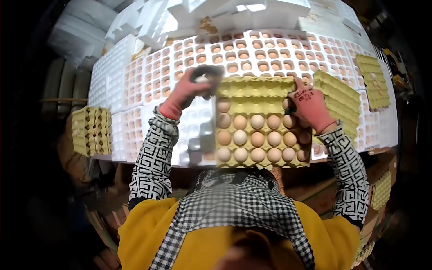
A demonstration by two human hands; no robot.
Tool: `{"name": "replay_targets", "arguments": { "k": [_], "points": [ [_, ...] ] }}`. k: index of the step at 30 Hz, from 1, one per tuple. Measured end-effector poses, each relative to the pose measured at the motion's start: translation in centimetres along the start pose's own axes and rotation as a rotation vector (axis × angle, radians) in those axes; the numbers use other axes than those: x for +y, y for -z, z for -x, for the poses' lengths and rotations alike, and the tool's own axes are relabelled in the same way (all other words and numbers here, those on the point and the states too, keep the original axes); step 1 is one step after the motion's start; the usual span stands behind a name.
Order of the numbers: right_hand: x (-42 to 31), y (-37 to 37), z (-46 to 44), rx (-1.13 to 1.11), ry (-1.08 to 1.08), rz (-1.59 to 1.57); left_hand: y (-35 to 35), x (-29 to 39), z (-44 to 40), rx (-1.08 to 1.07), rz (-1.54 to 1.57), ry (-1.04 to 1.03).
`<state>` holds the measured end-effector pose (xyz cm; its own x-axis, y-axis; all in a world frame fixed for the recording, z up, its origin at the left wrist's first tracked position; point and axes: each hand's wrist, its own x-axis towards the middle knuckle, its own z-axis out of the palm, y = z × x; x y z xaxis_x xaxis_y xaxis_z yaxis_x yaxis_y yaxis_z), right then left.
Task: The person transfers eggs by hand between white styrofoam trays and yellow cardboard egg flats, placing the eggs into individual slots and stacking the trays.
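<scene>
A yellow egg tray (252,105) lies in front of me, its nearer rows full of brown and pale eggs (257,138) and most of its far cups bare. My left hand (191,90), in a pink glove with a dark palm, is raised left of the tray's far corner. A pale egg (202,80) shows between its blurred fingers. At the tray's right edge, my right hand (310,104), gloved alike, curls its fingertips round an egg (286,104); its palm hides part of the right column. White foam egg trays (193,108) lie beneath and around.
Foam trays filled with eggs (229,56) spread across the table beyond. Yellow trays (337,101) lie at right, one farther off holding a few eggs (375,81). A stack of yellow trays (92,130) stands at the left edge. White foam pieces (238,13) are piled at the back.
</scene>
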<state>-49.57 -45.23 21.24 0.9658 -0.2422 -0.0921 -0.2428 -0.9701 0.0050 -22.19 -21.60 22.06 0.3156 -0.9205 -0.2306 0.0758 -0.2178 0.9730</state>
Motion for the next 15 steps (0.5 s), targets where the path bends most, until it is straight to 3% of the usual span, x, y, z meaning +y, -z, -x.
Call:
{"name": "replay_targets", "arguments": {
  "k": [2, 3, 4, 5, 6, 7, 8, 11, 12, 13, 14, 15],
  "points": [
    [0.6, 0.2, -0.3, -0.042, 0.098, 0.069, -2.1, 0.6, 0.5, -0.035, -1.129, -0.234],
    [1.4, -1.2, -1.0, -0.156, 0.022, 0.035, -2.6, -1.2, 0.5, -0.082, -1.251, -0.130],
    [1.7, -0.5, -0.2, -0.101, -0.005, -0.010, -2.3, -2.4, 0.2, -0.124, -1.362, -0.104],
    [0.6, 1.1, 0.6, 0.259, -0.016, -0.224, -2.1, -3.6, 0.0, -0.170, -1.472, -0.082],
    [-1.0, 3.0, 1.0, 0.236, -0.169, -0.440, -2.5, -4.1, -0.9, -0.251, -1.572, -0.154],
    [-1.2, 2.9, 1.3, 0.311, -0.169, -0.735, -2.6, -3.0, -0.5, -0.202, -1.523, -0.155],
    [-3.4, 4.5, 1.5, 0.307, -0.310, -1.082, -2.6, -1.9, 0.7, -0.154, -1.473, -0.163],
    [-9.9, 6.0, 1.2, 0.449, -0.274, -1.371, 1.6, -5.6, 5.3, 0.213, -0.649, -0.321],
    [-12.4, 6.1, 0.4, 0.464, -0.215, -1.384, 3.8, -6.7, 7.6, 0.258, -0.184, -0.264],
    [-15.0, 6.5, -1.0, 0.358, -0.212, -1.394, 5.5, -8.5, 10.1, 0.420, 0.112, -0.076],
    [-17.8, 6.7, -2.8, 0.257, -0.216, -1.404, 8.0, -10.8, 12.0, 0.544, 0.073, -0.069],
    [-20.3, 5.5, -5.0, 0.233, -0.165, -1.254, 10.0, -11.0, 13.5, 0.695, -0.237, -0.105]
  ]
}}
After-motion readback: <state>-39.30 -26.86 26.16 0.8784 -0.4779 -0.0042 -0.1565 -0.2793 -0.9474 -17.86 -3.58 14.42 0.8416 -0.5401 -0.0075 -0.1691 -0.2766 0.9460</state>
